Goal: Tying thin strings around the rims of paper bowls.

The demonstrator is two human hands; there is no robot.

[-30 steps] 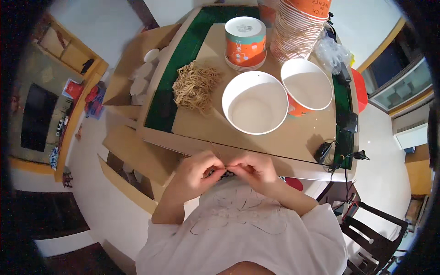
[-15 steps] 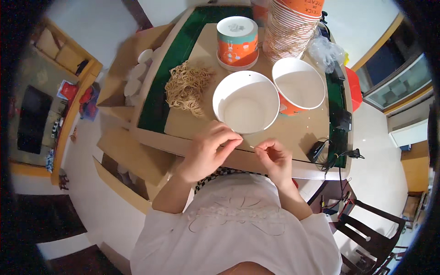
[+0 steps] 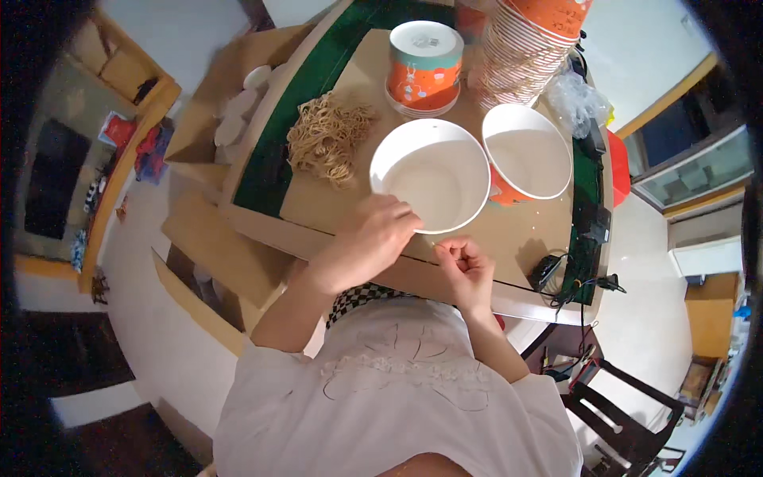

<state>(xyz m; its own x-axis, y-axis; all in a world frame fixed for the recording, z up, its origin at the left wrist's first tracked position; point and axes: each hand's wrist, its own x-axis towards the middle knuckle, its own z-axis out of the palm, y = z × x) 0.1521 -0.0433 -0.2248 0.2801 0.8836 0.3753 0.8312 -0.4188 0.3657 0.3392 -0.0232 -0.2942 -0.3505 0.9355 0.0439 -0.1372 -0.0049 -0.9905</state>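
A white-lined round paper bucket stands upright with its mouth toward me. At its near rim is my left hand, its fingers bent and pressed together; what they hold, if anything, is hidden. My right hand is closed in a pinch just right of it, below the rim, with a tiny pale piece at its fingertips, too small to name. Touching or very close on the right is a second paper bucket, orange outside and tilted. A tangled heap of tan cords lies to the left.
Behind stand an upturned orange-and-green bucket and a tall nested stack of buckets. A clear plastic bag and black adapters with cables lie at the right. Cardboard covers the tabletop; an open carton stands left.
My left hand has moved up to the bucket's near rim, its fingers now turned down. My right hand has shifted slightly left, still pinched. The whole view has tilted a little.
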